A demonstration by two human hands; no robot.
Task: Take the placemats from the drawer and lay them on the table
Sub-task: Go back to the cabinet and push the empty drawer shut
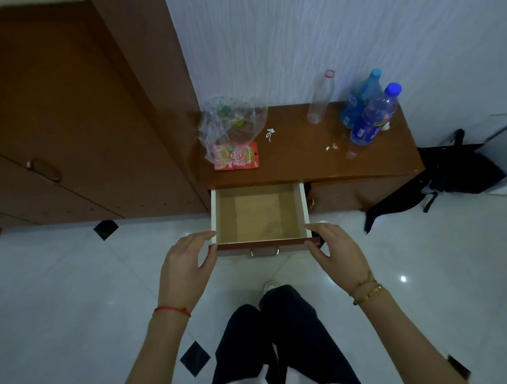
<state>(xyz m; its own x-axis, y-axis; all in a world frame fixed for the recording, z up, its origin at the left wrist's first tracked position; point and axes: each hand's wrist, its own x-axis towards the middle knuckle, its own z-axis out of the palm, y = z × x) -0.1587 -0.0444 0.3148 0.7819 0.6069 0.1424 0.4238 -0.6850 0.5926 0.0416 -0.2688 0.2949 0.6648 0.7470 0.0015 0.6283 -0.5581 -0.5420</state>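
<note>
While the drawer [259, 219] stands pulled out from the low wooden table [320, 160], both hands frame its front panel. The left hand [184, 263] has its fingers spread loosely, fingertips touching the panel's left end and the thumb curved below it; the right hand [335, 250] mirrors this at the right end, fingers half open, with something dark just behind them that cannot be made out. Neither hand is closed around anything.

The drawer is a shallow rectangular box with white side walls, a pale, smooth wooden bottom and a reddish-brown front carrying a small metal handle [264, 252]. No placemats can be seen inside it; its bare bottom lies between the two hands and just beyond them.

The table top is glossy brown wood. At its left sits a crumpled clear plastic bag [230, 126] touching a flat red snack packet [236, 156]. At the right stand a clear empty bottle [319, 102] and two blue plastic bottles [368, 115], close together. The floor [71, 302] is shiny white tile with small black diamond insets.
</note>
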